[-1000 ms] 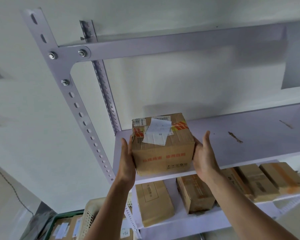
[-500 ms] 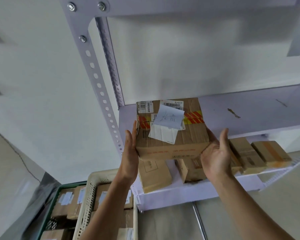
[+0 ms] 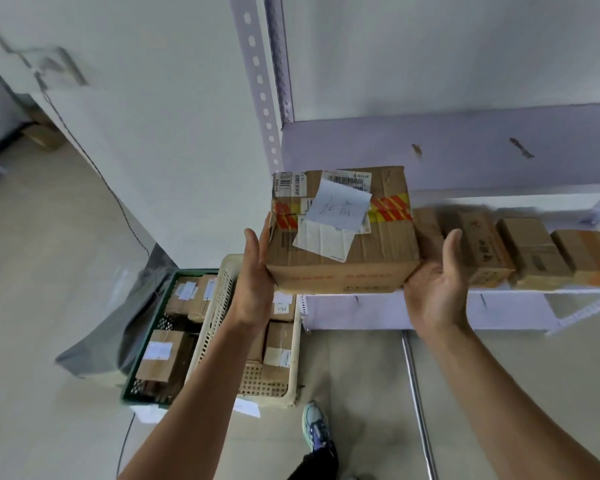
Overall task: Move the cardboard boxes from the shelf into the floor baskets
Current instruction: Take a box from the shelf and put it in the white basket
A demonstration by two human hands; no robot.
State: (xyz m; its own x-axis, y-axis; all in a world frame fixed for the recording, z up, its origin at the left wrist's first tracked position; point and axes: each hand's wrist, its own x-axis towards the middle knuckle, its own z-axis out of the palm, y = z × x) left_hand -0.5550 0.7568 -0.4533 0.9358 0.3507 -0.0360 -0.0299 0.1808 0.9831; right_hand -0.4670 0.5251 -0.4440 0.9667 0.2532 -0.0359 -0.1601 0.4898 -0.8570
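Note:
A cardboard box [image 3: 343, 244] with red and yellow tape and white paper labels hangs in the air in front of the shelf. My left hand [image 3: 253, 271] presses flat against its left side, fingers straight. My right hand [image 3: 433, 289] supports its lower right corner with the palm, thumb up, its fingers hidden behind the box. Below and to the left on the floor stand a cream basket [image 3: 219, 306] and a green basket [image 3: 136, 386], both with several boxes inside.
The upper shelf board [image 3: 465, 150] is bare behind the box. Several boxes [image 3: 534, 254] stand in a row on the lower shelf [image 3: 378, 310]. A perforated shelf post [image 3: 257, 81] rises at the left. My shoe [image 3: 314, 427], a floor rod [image 3: 416, 393] and a cable [image 3: 118, 202] are below.
Both hands have lifted the box off the upper shelf and brought it down and toward me. The view has tilted down, so the floor baskets now show.

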